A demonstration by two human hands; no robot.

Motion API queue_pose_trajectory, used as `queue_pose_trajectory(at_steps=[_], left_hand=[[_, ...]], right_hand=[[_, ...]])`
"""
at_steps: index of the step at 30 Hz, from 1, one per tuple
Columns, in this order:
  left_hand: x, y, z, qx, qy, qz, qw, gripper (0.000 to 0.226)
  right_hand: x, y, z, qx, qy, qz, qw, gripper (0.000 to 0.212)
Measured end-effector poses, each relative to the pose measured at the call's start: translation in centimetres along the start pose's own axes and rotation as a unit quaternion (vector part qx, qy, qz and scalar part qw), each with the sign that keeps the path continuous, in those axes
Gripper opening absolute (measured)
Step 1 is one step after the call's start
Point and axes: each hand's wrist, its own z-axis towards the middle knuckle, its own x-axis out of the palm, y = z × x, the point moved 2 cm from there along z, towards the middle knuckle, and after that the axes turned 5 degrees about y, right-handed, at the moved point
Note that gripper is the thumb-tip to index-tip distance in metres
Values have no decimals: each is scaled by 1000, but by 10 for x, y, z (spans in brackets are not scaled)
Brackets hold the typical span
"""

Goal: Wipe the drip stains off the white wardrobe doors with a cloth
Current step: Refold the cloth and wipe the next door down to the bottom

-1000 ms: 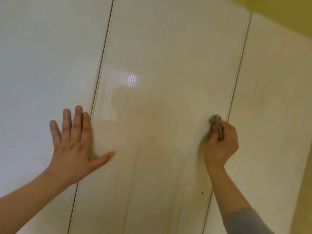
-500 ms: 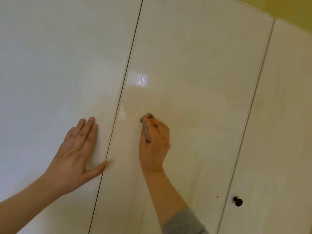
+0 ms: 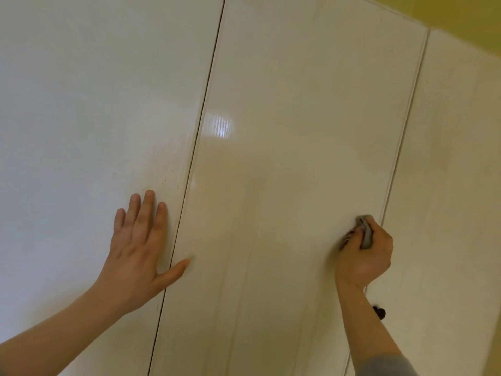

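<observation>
1. Head view: the middle wardrobe door [image 3: 298, 104], glossy white, filled most of the picture and carried a bright patch of reflected light [image 3: 221, 126] near its left edge.
2. The left wardrobe door [image 3: 81, 118] stood beside it, shut, with a thin dark gap between the two.
3. The right wardrobe door [image 3: 461, 185] was also shut, a narrow seam dividing it from the middle one; what the wardrobe held was hidden.
4. A yellow wall [image 3: 466, 14] showed in the upper right corner, above the doors.
5. The left hand [image 3: 138, 256] lay flat on the left door with its fingers straight and close together. Its thumb was splayed across the gap, the tip touching the middle door. It held nothing.
6. The right hand [image 3: 366, 256] had its fingers curled round the cloth and pressed it to the middle door, just beside the seam with the right door.
7. A grey sleeve [image 3: 390, 366] covered the right forearm at the bottom edge.
8. Faint drip stains [image 3: 231, 294] ran as pale vertical streaks down the lower middle door, between the two hands.
9. The cloth [image 3: 366, 234], grey and bunched small, showed only at the top of the right hand, touching the door.
10. A dark round knob [image 3: 380, 312] sat on the right door just below the right wrist, partly hidden by the forearm.
</observation>
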Motion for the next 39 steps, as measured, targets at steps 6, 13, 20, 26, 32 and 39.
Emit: queue_pose_trajectory(at_steps=[6, 13, 20, 26, 32, 39], left_hand=[[-5, 18, -16, 35, 8, -12, 999, 96], [-9, 54, -43, 23, 25, -19, 999, 94], [-7, 67, -53, 41, 7, -25, 999, 88], [1, 64, -52, 26, -5, -22, 999, 89], [6, 70, -52, 26, -11, -12, 1000, 79], [2, 61, -53, 17, -22, -45, 999, 77]], right_hand=[[43, 49, -69, -61, 40, 42, 996, 21], [88, 146, -172, -240, 227, 134, 934, 21], [76, 156, -157, -317, 191, 117, 922, 21], [104, 151, -144, -316, 194, 102, 923, 24], [81, 108, -213, -380, 329, 90, 860, 22], [52, 116, -185, -368, 303, 96, 874, 17]])
